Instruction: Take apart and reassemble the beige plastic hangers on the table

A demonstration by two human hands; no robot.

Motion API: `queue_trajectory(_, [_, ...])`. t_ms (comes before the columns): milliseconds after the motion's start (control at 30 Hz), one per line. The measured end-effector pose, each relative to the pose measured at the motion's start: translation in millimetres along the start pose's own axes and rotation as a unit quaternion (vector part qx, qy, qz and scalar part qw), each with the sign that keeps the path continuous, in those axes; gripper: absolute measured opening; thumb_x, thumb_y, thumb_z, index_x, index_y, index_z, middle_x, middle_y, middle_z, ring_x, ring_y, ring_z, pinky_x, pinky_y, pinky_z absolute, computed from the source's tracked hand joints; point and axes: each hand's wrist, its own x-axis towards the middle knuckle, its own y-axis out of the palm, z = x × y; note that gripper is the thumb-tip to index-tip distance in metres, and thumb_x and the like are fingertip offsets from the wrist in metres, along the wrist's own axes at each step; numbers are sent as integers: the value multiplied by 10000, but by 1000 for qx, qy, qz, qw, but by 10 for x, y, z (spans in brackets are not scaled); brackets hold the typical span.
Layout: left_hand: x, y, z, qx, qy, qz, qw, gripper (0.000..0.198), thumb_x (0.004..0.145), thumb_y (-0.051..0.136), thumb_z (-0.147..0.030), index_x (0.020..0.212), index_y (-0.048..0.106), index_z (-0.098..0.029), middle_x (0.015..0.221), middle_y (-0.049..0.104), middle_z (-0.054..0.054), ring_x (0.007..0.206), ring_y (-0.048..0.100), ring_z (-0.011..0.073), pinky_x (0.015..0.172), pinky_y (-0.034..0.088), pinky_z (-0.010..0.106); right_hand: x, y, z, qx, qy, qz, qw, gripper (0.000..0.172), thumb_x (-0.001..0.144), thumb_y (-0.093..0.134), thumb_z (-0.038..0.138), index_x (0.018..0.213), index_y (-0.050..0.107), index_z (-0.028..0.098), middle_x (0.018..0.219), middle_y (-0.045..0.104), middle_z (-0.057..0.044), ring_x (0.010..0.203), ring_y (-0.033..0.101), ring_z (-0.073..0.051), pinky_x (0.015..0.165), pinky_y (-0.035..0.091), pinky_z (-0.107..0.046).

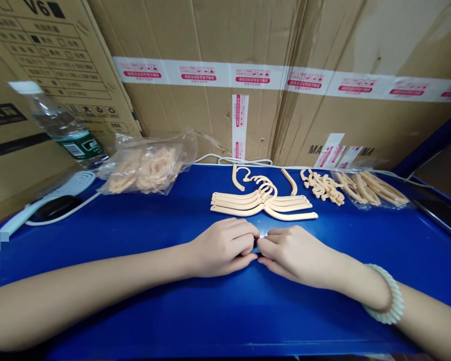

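Observation:
My left hand and my right hand rest close together on the blue table, fingertips almost meeting. Both have curled fingers, and nothing shows in either. Just beyond them lies a row of beige foldable hangers, their hooks bunched in the middle and their arms spread to both sides. Behind that row are a loose hanger arm on the left, a curved hook beside it, and another arm on the right. A pile of small beige hooks sits farther right.
A clear bag of beige parts lies at the back left, another bag at the right. A water bottle, a white brush-like object, a black object and a white cable are near the cardboard boxes.

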Motion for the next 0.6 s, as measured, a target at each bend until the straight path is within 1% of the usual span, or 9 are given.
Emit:
queue_trajectory(133, [8, -8, -9, -4, -5, 5, 1000, 120, 954, 525, -191, 845, 574, -176, 976, 698, 89, 838, 626, 174, 767, 502, 297, -6, 11, -15, 16, 9, -7, 1000, 176, 1028, 501, 271, 879, 541, 189, 769, 607, -25, 648, 520, -167, 592, 312, -286])
queue_trajectory(233, [13, -8, -9, 1, -1, 6, 1000, 99, 945, 509, -150, 910, 601, -160, 989, 701, 95, 858, 633, 184, 786, 514, 303, -15, 25, -19, 22, 18, -8, 1000, 160, 1022, 519, 268, 885, 540, 187, 770, 615, -25, 641, 525, -164, 589, 308, -282])
queue_trajectory(400, [30, -15, -5, 5, 5, 4, 1000, 115, 943, 506, -136, 905, 612, -157, 983, 706, 93, 854, 635, 185, 788, 521, 302, -21, 43, -26, 26, 25, -6, 999, 172, 1028, 519, 290, 892, 539, 186, 781, 626, -29, 652, 547, -170, 593, 322, -287])
queue_trajectory(600, [17, -10, -4, 9, 5, -4, 1000, 122, 941, 504, -136, 909, 619, -163, 976, 708, 93, 849, 644, 181, 777, 526, 303, -15, 26, -31, 56, 37, -1, 998, 162, 1027, 530, 289, 905, 542, 184, 794, 635, -36, 662, 562, -171, 597, 352, -280])
